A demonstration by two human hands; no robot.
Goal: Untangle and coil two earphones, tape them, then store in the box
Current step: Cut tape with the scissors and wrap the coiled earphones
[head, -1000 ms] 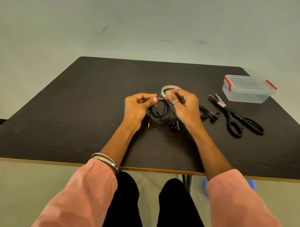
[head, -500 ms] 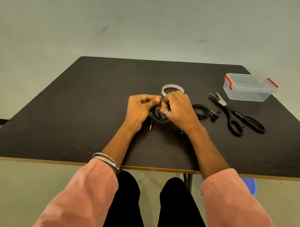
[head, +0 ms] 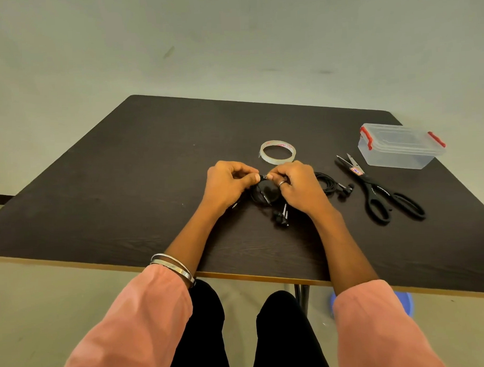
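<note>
While both hands, left and right, pinch the coiled earphone near the tape roll, its red print stays unreadable.

On the table, the tape roll lies just behind the left hand and right hand, which meet over one coiled earphone, with the second earphone, scissors and lidded box successively farther right.
</note>
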